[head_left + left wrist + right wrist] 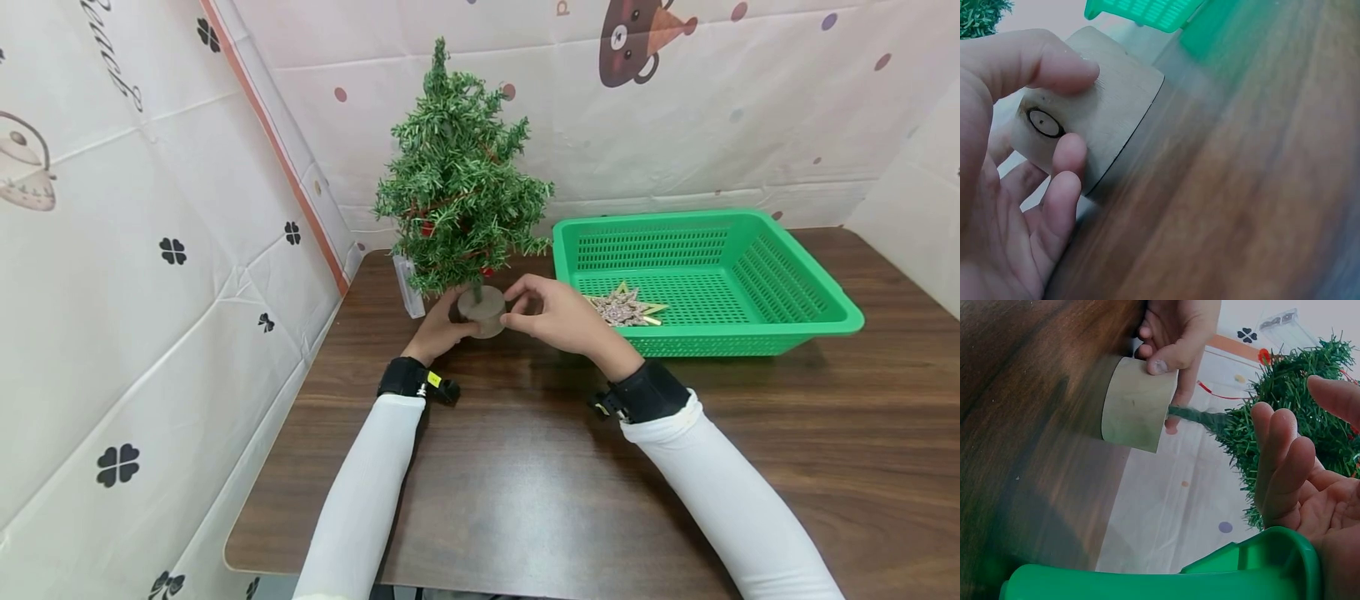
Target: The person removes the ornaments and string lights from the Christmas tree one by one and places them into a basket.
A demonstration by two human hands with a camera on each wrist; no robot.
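Ok, L hand [441, 328] grips the round base [487, 312], thumb in front, fingers round back, prob. to steady the top-heavy tree [465, 179]. R hand [561, 317] loosely curved, holding nothing, near base's R side. Tree's upright on the table [510, 483], toward back L. Green basket [750, 340] w/ star ornament [624, 310] in it sits to R, prob. for easy reach. L wrist view shows a dark oval mark [1045, 123] on base side, hidden in head view; R wrist view shows a gap betw. R hand & base, unclear from head.
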